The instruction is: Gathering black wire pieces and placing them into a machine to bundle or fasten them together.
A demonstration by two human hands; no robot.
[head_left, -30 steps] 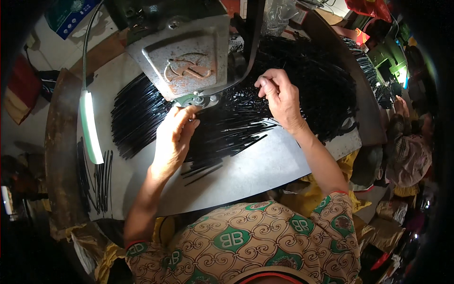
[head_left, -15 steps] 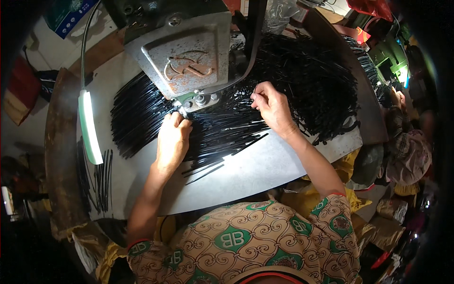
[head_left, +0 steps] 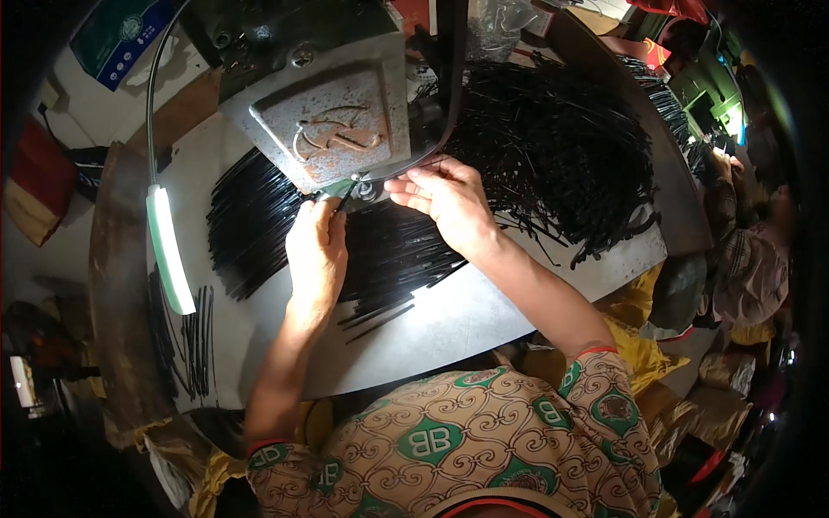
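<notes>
Machine head, grey rust-stained metal, umbrella-embossed (head_left: 332, 129), above a pale grey curved-edge counter (head_left: 466, 319); at its lower edge, one slender black stick (head_left: 344, 199), long axis slanting up and rightward from the left hand (head_left: 315, 250). Left hand, the nearer: thumb and fingers pinched together, apparently on the stick; right hand (head_left: 458, 203), just right of the head's lower edge: fingers loosely extended, grip between thumb and forefinger not discernible. Tangled heap of thin black sticks (head_left: 587, 155), right of the head.
</notes>
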